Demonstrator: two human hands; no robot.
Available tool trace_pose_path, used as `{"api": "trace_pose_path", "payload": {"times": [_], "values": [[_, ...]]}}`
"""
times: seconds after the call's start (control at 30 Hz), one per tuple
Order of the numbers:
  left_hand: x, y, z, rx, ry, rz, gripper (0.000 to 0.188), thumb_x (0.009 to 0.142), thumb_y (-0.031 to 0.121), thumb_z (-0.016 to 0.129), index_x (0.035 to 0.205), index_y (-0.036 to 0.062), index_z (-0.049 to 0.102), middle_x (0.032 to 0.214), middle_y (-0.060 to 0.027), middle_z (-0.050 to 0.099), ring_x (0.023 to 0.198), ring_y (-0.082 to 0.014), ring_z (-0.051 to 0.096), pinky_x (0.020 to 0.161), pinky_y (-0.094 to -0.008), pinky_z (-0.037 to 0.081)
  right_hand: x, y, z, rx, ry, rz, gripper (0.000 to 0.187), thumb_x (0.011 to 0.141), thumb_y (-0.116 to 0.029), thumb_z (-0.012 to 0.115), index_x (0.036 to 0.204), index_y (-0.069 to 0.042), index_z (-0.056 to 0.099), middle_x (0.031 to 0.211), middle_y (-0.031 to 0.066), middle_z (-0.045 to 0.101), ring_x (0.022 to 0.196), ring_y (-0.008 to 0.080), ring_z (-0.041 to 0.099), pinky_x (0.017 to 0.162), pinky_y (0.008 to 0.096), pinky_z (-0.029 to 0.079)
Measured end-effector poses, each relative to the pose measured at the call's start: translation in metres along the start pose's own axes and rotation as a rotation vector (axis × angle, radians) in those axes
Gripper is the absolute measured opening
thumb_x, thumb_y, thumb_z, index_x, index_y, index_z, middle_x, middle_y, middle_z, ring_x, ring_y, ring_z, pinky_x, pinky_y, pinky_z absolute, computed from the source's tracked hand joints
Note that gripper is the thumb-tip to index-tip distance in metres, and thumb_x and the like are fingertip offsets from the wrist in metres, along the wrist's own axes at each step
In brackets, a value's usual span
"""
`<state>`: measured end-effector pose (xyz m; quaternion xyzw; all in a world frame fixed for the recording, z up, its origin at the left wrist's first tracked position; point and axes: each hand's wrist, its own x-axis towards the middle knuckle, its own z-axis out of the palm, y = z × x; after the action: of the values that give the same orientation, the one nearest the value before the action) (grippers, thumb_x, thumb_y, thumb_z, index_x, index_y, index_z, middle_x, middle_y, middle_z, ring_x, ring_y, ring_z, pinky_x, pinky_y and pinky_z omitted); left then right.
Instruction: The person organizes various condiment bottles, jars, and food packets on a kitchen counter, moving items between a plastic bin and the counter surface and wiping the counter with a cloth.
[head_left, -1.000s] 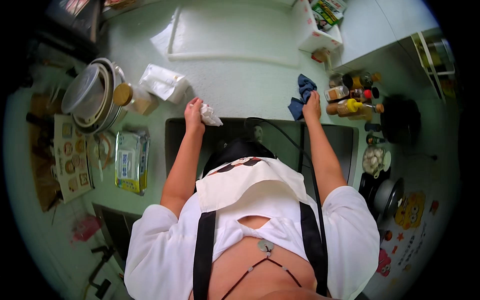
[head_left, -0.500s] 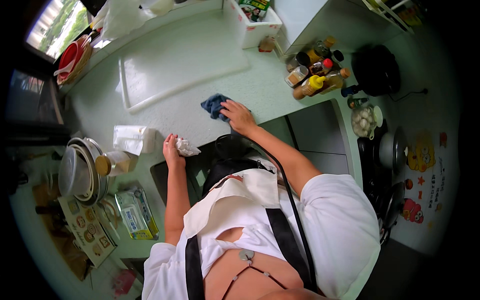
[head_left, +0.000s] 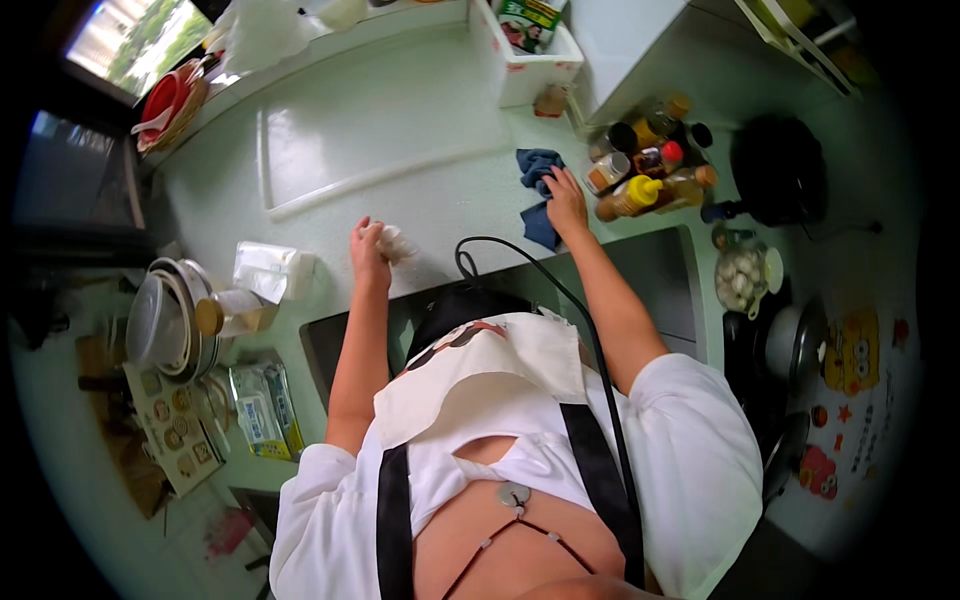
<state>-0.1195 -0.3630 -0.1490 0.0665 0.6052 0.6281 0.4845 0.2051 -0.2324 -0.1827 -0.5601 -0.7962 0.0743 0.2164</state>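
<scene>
My left hand (head_left: pixel 370 257) is closed around a crumpled white tissue (head_left: pixel 397 244), held by the counter's front edge, left of centre. Farther right, a dark blue cloth (head_left: pixel 540 166) lies bunched on the pale counter (head_left: pixel 440 215), one corner spreading toward the sink. At its right side my right hand (head_left: pixel 567 203) grips it between thumb and fingers. Part of the cloth is hidden behind that hand.
Several sauce and spice bottles (head_left: pixel 630 196) stand close beyond my right hand. A sink (head_left: pixel 650 275) opens in front of me. Leftward are a white tissue pack (head_left: pixel 270 270), a lidded jar (head_left: pixel 228 313), stacked bowls (head_left: pixel 160 325) and a wipes pack (head_left: pixel 265 412). A black cable (head_left: pixel 540 262) loops past my front.
The blue cloth has moved right with my right hand, toward the bottles, and is more spread out. My left hand with the tissue has risen slightly away from me. The view has shifted a little.
</scene>
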Motion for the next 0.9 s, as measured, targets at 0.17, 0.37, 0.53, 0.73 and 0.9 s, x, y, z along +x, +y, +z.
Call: {"api": "trace_pose_path", "payload": {"times": [0.17,0.37,0.53,0.73,0.9], "values": [[0.016,-0.01,-0.004,0.522,0.058,0.28,0.051,0.071,0.014,0.056,0.121,0.0067,0.043,0.109,-0.0128,0.049,0.095,-0.0233,0.051,0.081,-0.0346,0.041,-0.011,-0.024,-0.02,0.18,0.023,0.015,0.036,0.072,-0.006,0.057,0.108,-0.009,0.057,0.122,0.013,0.048,0.117,0.0309,0.039,0.097,0.0359,0.033],[-0.01,0.011,0.016,0.689,0.056,0.536,0.03,0.082,0.022,0.052,0.107,0.0068,0.057,0.111,-0.0053,0.057,0.107,-0.0216,0.049,0.1,-0.0478,0.016,-0.025,-0.042,-0.065,0.497,0.188,0.132,0.017,0.08,-0.018,0.056,0.088,-0.004,0.062,0.085,0.011,0.063,0.079,0.0269,0.06,0.069,0.0315,0.046],[-0.042,0.003,0.061,0.545,-0.276,0.534,0.031,0.092,0.028,0.04,0.09,0.0057,0.062,0.078,-0.0034,0.065,0.084,-0.0128,0.058,0.099,-0.0454,0.02,-0.056,-0.044,-0.122,0.607,0.238,0.456,0.023,0.086,-0.022,0.05,0.078,-0.003,0.058,0.066,0.0064,0.06,0.055,0.0151,0.057,0.053,0.0269,0.043],[-0.072,-0.006,0.118,0.383,-0.538,0.482,0.026,0.09,0.016,0.044,0.112,0.0031,0.052,0.079,-0.009,0.063,0.08,-0.0107,0.059,0.057,-0.0204,0.046,-0.086,-0.008,-0.16,0.629,0.482,0.588,0.013,0.086,-0.016,0.05,0.088,-0.005,0.057,0.061,0.0005,0.052,0.048,0.0077,0.046,0.047,0.0228,0.039],[-0.097,-0.002,0.156,0.332,-0.589,0.36,0.037,0.084,0.008,0.053,0.12,0.0051,0.047,0.1,-0.0099,0.059,0.085,-0.0121,0.058,0.066,-0.0233,0.048,-0.07,0.036,-0.18,0.689,0.616,0.521,0.015,0.082,-0.011,0.056,0.096,-0.004,0.057,0.074,-0.0001,0.054,0.053,0.0055,0.046,0.048,0.0201,0.039]]}}
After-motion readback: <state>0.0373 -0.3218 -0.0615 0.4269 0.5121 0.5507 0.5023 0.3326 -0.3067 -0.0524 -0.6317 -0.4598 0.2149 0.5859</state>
